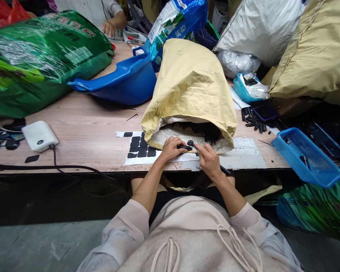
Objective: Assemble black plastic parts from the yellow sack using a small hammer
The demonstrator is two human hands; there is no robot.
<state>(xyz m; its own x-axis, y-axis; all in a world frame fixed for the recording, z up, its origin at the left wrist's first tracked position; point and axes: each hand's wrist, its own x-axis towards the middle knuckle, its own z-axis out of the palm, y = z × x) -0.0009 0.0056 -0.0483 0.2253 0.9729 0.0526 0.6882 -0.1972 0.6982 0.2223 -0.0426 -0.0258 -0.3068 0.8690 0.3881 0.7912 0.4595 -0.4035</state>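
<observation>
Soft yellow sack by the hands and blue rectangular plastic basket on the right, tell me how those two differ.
The soft yellow sack is creased and pliable, while the blue rectangular plastic basket looks stiff. The sack lies with its mouth facing the camera wearer; the basket opens upward. The sack also appears much larger than the basket. Both are open, with dark items visible inside.
</observation>
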